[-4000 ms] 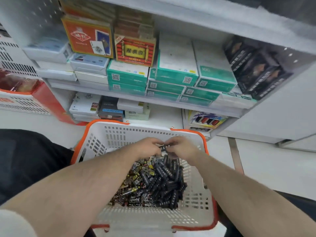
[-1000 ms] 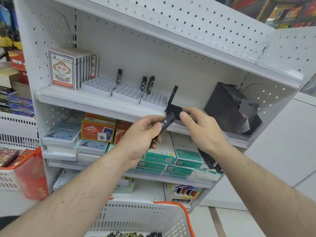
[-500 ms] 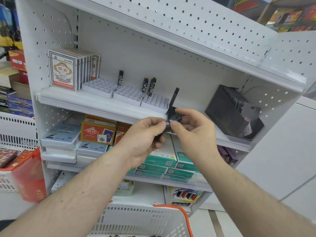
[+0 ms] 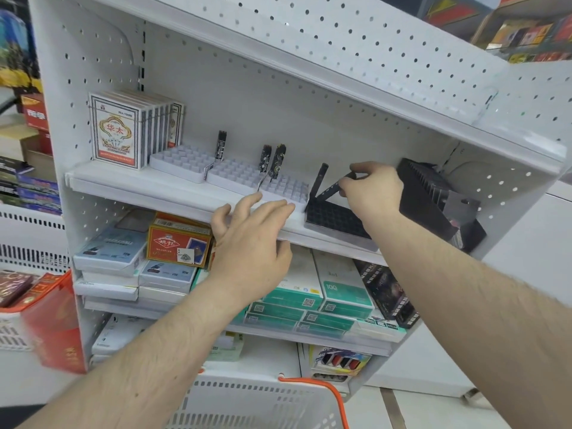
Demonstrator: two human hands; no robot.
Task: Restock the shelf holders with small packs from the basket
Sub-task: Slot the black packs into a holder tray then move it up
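Your right hand (image 4: 370,188) pinches a slim black pack (image 4: 332,187) tilted over the black holder (image 4: 332,218), beside one upright pack (image 4: 319,182); your left hand (image 4: 252,235) hangs spread, holding nothing.

Bright, even light fell from above, and the white shelf unit (image 4: 192,193) showed only soft shadows under its boards. Wide-angle distortion bent its uprights toward the frame edges. The red carton (image 4: 52,323) at the left edge was motion-blurred; the top right corner lay out of focus
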